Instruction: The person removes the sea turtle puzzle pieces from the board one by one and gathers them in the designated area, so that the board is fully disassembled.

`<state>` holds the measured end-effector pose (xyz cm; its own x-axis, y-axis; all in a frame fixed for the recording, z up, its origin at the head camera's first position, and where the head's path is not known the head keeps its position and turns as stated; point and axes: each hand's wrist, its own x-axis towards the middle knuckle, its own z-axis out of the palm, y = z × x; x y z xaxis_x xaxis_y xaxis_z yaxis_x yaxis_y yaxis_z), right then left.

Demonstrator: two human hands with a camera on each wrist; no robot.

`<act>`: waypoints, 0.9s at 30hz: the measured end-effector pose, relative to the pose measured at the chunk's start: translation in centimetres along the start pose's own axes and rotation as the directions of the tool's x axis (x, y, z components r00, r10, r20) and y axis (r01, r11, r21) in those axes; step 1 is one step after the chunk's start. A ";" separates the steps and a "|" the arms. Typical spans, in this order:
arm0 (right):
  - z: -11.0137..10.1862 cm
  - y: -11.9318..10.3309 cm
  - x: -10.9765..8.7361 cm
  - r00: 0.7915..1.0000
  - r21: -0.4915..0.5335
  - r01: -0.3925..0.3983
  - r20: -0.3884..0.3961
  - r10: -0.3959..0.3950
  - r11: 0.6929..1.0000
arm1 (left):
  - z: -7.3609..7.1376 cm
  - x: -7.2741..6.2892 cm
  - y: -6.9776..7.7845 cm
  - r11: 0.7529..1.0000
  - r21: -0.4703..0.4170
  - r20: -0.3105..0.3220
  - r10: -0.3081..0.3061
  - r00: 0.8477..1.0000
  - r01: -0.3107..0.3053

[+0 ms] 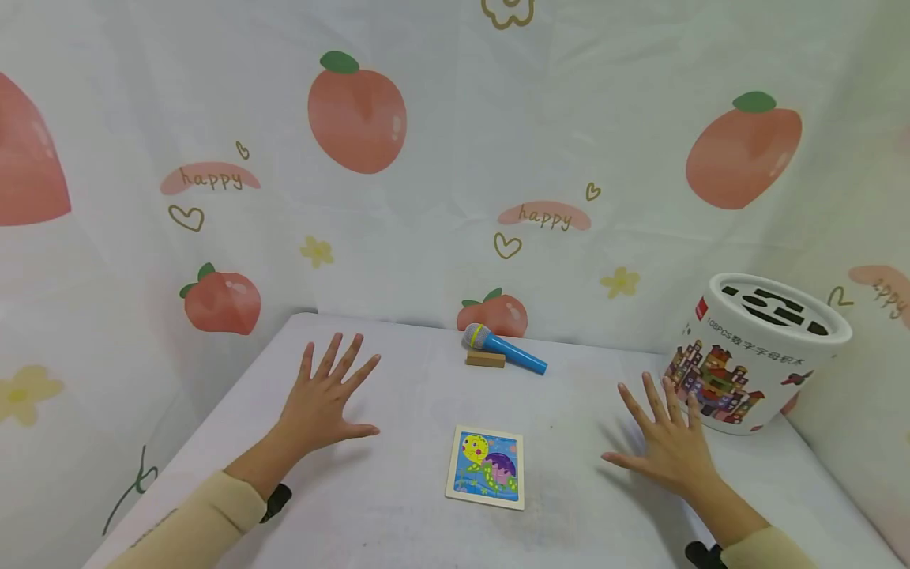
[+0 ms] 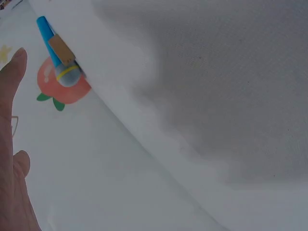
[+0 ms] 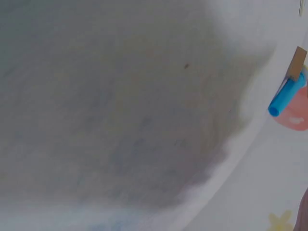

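Observation:
My left hand is held above the left side of the white table with its fingers spread and nothing in it. On the other side my right hand hovers with spread fingers, also bare, just in front of a white bucket. Between the hands lies a small framed picture puzzle of a yellow and purple turtle on blue. Farther back, a blue toy microphone with a grey head rests by a brown wooden block. The left wrist view shows the microphone and part of the hand.
The bucket stands at the table's back right, with a slotted lid and printed building blocks on its side. A white cloth with peach prints hangs behind the table and around its sides. The microphone and block sit near the back edge.

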<state>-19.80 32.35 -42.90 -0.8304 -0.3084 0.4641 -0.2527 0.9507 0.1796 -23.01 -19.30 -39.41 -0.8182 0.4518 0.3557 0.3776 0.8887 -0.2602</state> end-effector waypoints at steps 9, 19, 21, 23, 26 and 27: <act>0.3 -1.6 1.1 0.999 0.016 0.010 0.037 -0.010 1.000 | 0.1 0.3 0.7 0.999 -0.015 -0.030 0.035 0.999 -0.035; 0.4 -3.7 2.7 0.991 0.086 -0.030 0.136 0.018 0.996 | 0.2 0.9 2.2 0.987 -0.075 -0.020 0.142 0.990 -0.143; 0.3 -4.3 3.1 0.985 0.110 -0.045 0.170 0.026 0.993 | 0.2 1.0 2.7 0.978 -0.122 -0.022 0.166 0.986 -0.167; 0.3 -4.9 3.5 0.980 0.141 -0.061 0.194 0.033 0.988 | 0.0 1.2 3.1 0.965 -0.181 -0.026 0.189 0.982 -0.191; 0.3 -5.8 3.9 0.980 0.174 -0.065 0.197 0.030 0.983 | -0.2 1.6 3.9 0.938 -0.269 -0.018 0.223 0.975 -0.219; 0.4 -6.1 4.1 0.981 0.183 -0.066 0.194 0.030 0.981 | -0.3 1.7 4.1 0.930 -0.289 -0.012 0.233 0.972 -0.227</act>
<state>-21.84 25.31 -42.43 -0.9179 -0.2681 0.2925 -0.2841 0.9587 -0.0127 -22.76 -14.83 -39.58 -0.7023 0.6473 0.2965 0.6617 0.7470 -0.0635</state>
